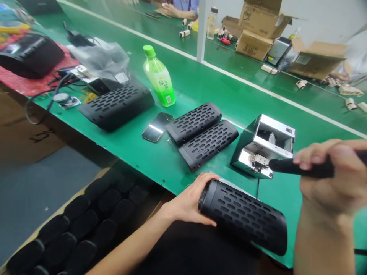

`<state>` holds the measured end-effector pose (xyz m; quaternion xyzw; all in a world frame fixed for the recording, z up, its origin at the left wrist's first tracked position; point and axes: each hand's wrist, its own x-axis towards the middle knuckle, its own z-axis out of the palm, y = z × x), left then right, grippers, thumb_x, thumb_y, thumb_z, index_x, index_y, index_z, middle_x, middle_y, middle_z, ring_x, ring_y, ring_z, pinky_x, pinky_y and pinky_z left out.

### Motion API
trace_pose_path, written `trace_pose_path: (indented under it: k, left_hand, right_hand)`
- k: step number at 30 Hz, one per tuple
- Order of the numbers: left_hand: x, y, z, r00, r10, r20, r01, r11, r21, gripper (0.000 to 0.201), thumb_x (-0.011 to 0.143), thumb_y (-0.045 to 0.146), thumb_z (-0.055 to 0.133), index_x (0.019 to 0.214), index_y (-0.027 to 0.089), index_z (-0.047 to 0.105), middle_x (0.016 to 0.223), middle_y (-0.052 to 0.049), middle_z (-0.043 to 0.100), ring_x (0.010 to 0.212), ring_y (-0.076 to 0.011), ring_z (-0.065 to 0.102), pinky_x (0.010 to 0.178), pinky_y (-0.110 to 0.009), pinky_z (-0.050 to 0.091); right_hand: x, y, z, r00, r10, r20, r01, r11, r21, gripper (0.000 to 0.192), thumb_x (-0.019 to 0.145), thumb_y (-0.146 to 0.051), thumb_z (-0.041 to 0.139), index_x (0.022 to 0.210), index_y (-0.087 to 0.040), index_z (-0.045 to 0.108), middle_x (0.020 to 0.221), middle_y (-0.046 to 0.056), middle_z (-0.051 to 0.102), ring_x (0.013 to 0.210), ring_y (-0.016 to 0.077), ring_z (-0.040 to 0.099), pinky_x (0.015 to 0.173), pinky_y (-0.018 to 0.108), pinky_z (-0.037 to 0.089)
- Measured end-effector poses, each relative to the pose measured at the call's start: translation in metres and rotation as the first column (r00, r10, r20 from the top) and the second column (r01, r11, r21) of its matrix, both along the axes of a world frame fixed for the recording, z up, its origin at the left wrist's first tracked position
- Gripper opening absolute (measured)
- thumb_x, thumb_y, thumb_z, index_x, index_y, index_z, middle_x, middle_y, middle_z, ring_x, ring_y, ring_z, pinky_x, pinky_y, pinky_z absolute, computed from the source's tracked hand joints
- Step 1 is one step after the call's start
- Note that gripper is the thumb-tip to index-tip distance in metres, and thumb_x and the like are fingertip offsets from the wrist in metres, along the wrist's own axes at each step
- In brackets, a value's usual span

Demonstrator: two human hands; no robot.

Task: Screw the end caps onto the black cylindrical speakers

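My left hand (190, 200) grips the open end of a black perforated speaker shell (243, 217) that lies across the near edge of the green table (212, 88). My right hand (335, 179) is closed around a black pen-like power tool (298, 168), held level. The tool's tip points left at a small metal dispenser box (265, 147), right at its lower opening.
Two more black shells (202, 133) lie side by side mid-table, a third (117, 107) farther left. A phone (157, 126), a green bottle (159, 78), cables and a plastic bag sit nearby. A box of black shells (77, 233) stands below left. Cardboard boxes and another person's hands are beyond.
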<state>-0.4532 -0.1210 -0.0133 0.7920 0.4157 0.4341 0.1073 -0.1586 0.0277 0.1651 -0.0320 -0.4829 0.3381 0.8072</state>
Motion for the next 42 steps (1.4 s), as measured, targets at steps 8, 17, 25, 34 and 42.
trace_pose_path:
  k: [8, 17, 25, 34, 42]
  left_hand:
    - [-0.002, 0.001, -0.001, 1.000, 0.026, -0.006, -0.026, 0.996, -0.085, 0.134, 0.091, 0.081, 0.120, 0.188, 0.022, 0.048, 0.178, -0.027, 0.057, 0.169, -0.0520, 0.060, 0.150, -0.073, 0.053]
    - [-0.003, -0.008, 0.000, 0.999, 0.000, 0.036, 0.002, 0.998, -0.066, 0.122, 0.103, 0.083, 0.110, 0.192, 0.030, 0.045, 0.179, -0.023, 0.056, 0.171, -0.0495, 0.059, 0.149, -0.069, 0.054]
    - [-0.005, -0.014, 0.005, 1.000, 0.021, 0.022, -0.018, 0.992, -0.123, 0.121, 0.103, 0.081, 0.112, 0.191, 0.030, 0.046, 0.179, -0.022, 0.056, 0.172, -0.0501, 0.058, 0.152, -0.072, 0.051]
    - [-0.009, -0.015, 0.003, 0.999, 0.040, 0.015, -0.038, 0.990, -0.134, 0.123, 0.103, 0.084, 0.110, 0.192, 0.030, 0.045, 0.179, -0.023, 0.056, 0.169, -0.0503, 0.061, 0.152, -0.074, 0.050]
    - [-0.009, -0.019, 0.005, 0.999, 0.053, -0.009, -0.054, 0.990, -0.130, 0.121, 0.104, 0.084, 0.109, 0.194, 0.040, 0.042, 0.178, -0.020, 0.055, 0.168, -0.0497, 0.062, 0.145, -0.071, 0.058]
  right_hand:
    - [-0.025, 0.008, 0.005, 0.991, 0.084, 0.107, -0.080, 0.996, -0.033, 0.033, 0.075, -0.028, 0.105, 0.075, -0.022, 0.073, 0.058, 0.001, 0.058, 0.043, 0.0177, 0.055, 0.043, 0.032, 0.050]
    - [0.041, -0.022, -0.024, 0.977, 0.112, 0.180, -0.083, 0.983, -0.164, 0.027, 0.081, -0.033, 0.103, 0.081, -0.023, 0.078, 0.062, -0.001, 0.053, 0.046, 0.0171, 0.047, 0.046, 0.035, 0.044]
    - [0.082, -0.040, -0.051, 0.957, 0.162, 0.242, -0.116, 0.974, -0.192, 0.041, 0.090, -0.045, 0.106, 0.111, -0.024, 0.078, 0.085, 0.002, 0.058, 0.072, 0.0212, 0.063, 0.067, 0.041, 0.060]
    - [0.079, -0.058, -0.068, 0.916, 0.236, 0.324, -0.219, 0.972, -0.089, 0.020, 0.111, -0.036, 0.094, 0.104, -0.022, 0.082, 0.071, -0.001, 0.056, 0.059, 0.0142, 0.056, 0.058, 0.030, 0.053]
    - [0.082, -0.050, -0.072, 0.899, 0.260, 0.351, -0.276, 0.961, -0.004, 0.011, 0.120, -0.030, 0.080, 0.114, -0.021, 0.081, 0.074, -0.002, 0.060, 0.060, 0.0126, 0.058, 0.058, 0.028, 0.058]
